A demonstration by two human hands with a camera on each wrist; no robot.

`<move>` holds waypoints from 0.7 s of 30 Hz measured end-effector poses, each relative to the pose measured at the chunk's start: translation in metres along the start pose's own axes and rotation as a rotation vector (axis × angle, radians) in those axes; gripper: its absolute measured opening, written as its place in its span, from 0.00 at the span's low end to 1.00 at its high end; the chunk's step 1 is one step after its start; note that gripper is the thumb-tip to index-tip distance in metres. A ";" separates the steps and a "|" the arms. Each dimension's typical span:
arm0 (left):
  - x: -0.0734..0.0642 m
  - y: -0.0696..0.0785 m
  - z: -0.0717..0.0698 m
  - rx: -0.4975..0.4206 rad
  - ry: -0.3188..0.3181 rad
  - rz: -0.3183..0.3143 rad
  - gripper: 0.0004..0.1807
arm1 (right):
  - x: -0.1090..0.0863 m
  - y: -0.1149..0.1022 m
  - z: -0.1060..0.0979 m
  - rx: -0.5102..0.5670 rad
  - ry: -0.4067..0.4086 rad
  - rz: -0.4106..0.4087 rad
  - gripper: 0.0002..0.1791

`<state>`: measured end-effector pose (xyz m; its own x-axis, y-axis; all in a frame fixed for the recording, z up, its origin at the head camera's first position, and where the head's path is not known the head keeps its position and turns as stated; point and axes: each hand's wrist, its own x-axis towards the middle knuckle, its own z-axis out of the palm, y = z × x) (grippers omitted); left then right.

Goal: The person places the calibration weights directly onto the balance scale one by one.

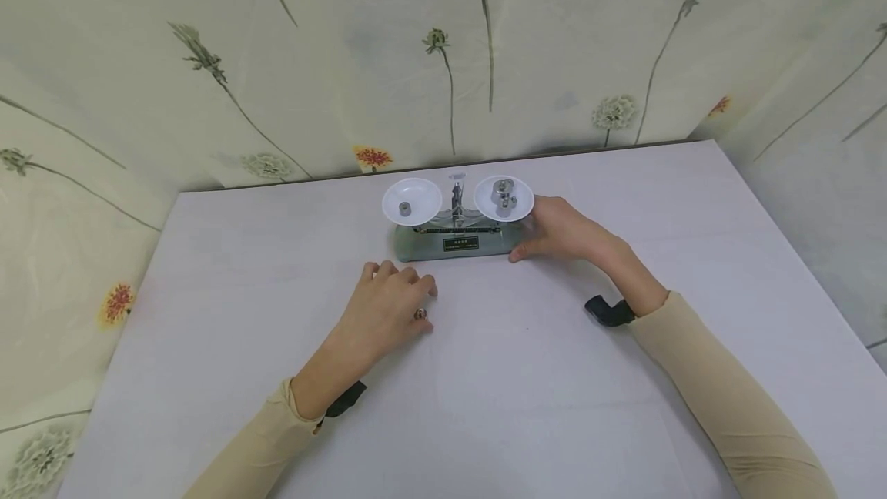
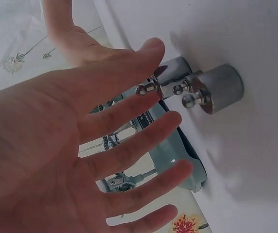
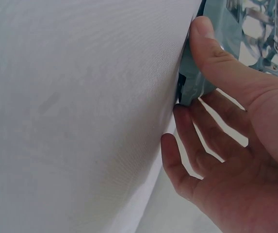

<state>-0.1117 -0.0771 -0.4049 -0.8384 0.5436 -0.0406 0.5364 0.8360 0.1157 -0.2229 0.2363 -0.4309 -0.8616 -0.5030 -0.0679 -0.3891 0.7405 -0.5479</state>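
Observation:
A balance scale (image 1: 453, 241) with a green base and two white pans stands toward the back of the table. My right hand (image 1: 564, 229) grips the right end of its base, thumb at the front and fingers behind, as the right wrist view also shows. Nearer the front, my left hand (image 1: 388, 306) is spread beside a few metal weights (image 2: 223, 89) with knobs, which stand on the table. The thumb and index finger are apart around the nearest knob; the head view mostly hides these weights under the hand.
On the left pan (image 1: 423, 192) sits one small weight (image 1: 405, 209). Several weights (image 1: 504, 192) are grouped on the right pan (image 1: 485, 206). A white cloth covers the table (image 1: 527, 406), and a flowered curtain (image 1: 388, 60) hangs behind its back edge.

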 end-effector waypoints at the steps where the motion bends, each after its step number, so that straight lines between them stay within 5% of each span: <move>1: 0.000 0.000 0.000 -0.001 -0.006 0.003 0.22 | 0.000 0.000 0.000 -0.001 0.000 0.000 0.54; 21: 0.002 0.002 0.004 0.044 -0.061 -0.003 0.15 | -0.001 -0.002 -0.001 0.014 0.006 -0.020 0.54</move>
<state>-0.1115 -0.0743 -0.4082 -0.8332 0.5437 -0.1012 0.5389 0.8393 0.0722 -0.2215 0.2361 -0.4291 -0.8556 -0.5151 -0.0515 -0.4019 0.7237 -0.5610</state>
